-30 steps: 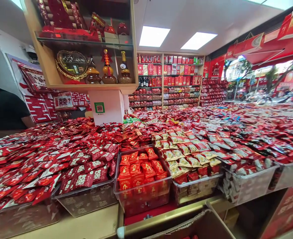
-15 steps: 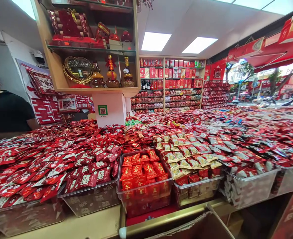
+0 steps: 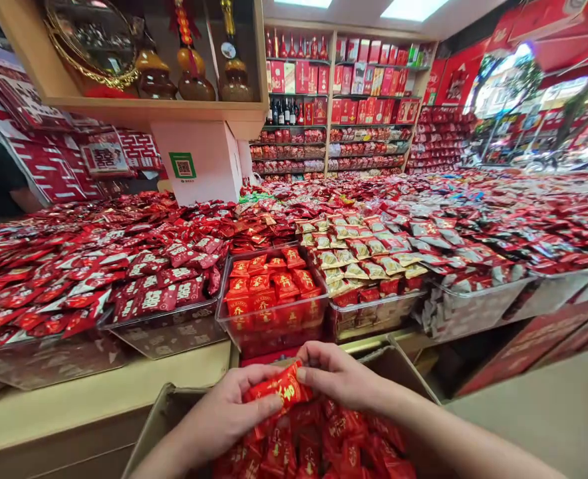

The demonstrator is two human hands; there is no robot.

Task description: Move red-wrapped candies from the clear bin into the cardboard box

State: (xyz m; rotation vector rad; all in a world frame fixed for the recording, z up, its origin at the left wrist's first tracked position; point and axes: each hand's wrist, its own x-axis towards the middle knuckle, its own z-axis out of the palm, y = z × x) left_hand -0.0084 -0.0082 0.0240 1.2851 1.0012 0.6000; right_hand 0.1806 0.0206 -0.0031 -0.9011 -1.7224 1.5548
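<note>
Both my hands hold a red candy packet (image 3: 290,388) with gold lettering, just over an open cardboard box (image 3: 157,416). My left hand (image 3: 234,402) grips its left side, thumb across the front. At the upper right end, the thumb and fingers of my right hand (image 3: 331,372) pinch it. Many similar red packets (image 3: 341,429) lie loose in the box below. Just beyond the box stands a clear plastic bin (image 3: 274,326), filled with upright red packets (image 3: 261,286) bearing gold characters.
More clear bins line the counter edge: dark red packets (image 3: 159,293) to the left, cream and gold packets (image 3: 358,256) to the right. A display cabinet (image 3: 154,110) with gourd bottles overhangs the left side. Shelves of boxes (image 3: 331,100) stand at the back.
The view has tilted down, bringing the cardboard box's contents into sight. Both my hands have come into view, holding a red candy packet.
</note>
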